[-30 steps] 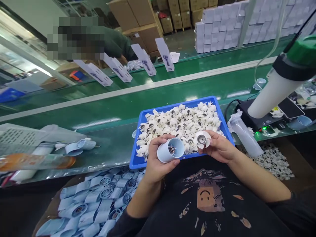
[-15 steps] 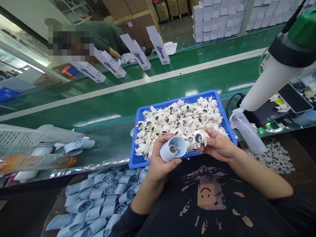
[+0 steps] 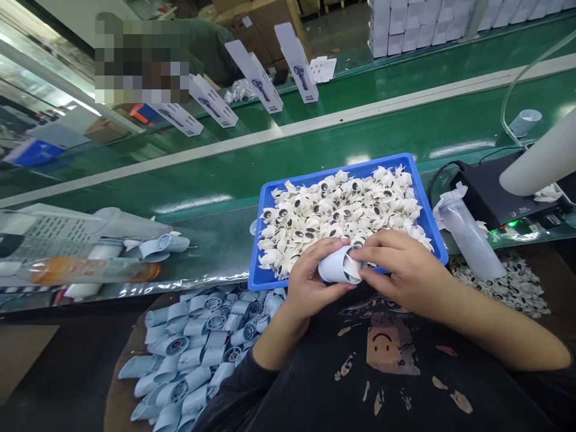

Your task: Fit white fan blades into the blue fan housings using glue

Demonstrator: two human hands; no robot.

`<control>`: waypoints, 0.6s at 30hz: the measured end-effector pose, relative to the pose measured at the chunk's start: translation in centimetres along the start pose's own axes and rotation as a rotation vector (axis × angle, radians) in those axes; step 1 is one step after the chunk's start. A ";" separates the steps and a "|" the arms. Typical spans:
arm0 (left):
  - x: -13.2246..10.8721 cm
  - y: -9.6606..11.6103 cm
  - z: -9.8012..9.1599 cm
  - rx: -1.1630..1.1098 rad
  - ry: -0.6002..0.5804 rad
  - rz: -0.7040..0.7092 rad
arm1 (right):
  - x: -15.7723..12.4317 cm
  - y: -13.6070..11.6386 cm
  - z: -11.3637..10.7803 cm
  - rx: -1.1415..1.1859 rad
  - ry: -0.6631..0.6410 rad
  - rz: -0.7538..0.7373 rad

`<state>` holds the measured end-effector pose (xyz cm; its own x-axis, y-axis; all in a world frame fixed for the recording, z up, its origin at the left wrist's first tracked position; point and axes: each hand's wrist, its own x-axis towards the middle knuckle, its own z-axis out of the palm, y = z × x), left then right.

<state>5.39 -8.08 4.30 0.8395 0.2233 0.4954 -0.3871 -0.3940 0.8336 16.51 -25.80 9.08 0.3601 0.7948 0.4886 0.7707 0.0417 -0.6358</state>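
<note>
- The left hand (image 3: pixel 310 277) grasps the light-blue cylindrical housing (image 3: pixel 332 267), whose open mouth is turned toward the right hand (image 3: pixel 400 270).
- The right hand pinches the white fan impeller (image 3: pixel 353 267) — this piece sits in the housing's mouth.
- Both hands are at the near side of the blue tray (image 3: pixel 254 273), which stands on the counter (image 3: pixel 216 252), filled with loose impellers (image 3: pixel 342 207).
- More housings (image 3: pixel 193 345) lie heaped below, at left.

the lettering (image 3: pixel 308 97) on the white boxes (image 3: pixel 298 60) is too small to read.
</note>
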 end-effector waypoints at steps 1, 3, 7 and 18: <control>-0.1 0.1 0.0 0.033 0.011 0.023 | 0.2 -0.3 -0.2 -0.104 0.004 -0.036; -0.2 0.4 -0.1 0.058 0.016 0.066 | 0.5 -0.7 -0.5 -0.118 -0.030 -0.052; -0.4 0.7 -0.3 0.011 0.009 0.110 | 1.0 -0.8 -0.8 0.140 -0.068 -0.037; -0.7 0.3 0.2 0.060 0.071 0.124 | 0.7 -2.0 -0.7 -0.192 -0.013 -0.125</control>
<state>4.75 -8.52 4.14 0.7568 0.2307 0.6115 -0.4609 -0.4750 0.7496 15.59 -25.79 11.09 0.2492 0.7986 0.5479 0.8954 0.0256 -0.4446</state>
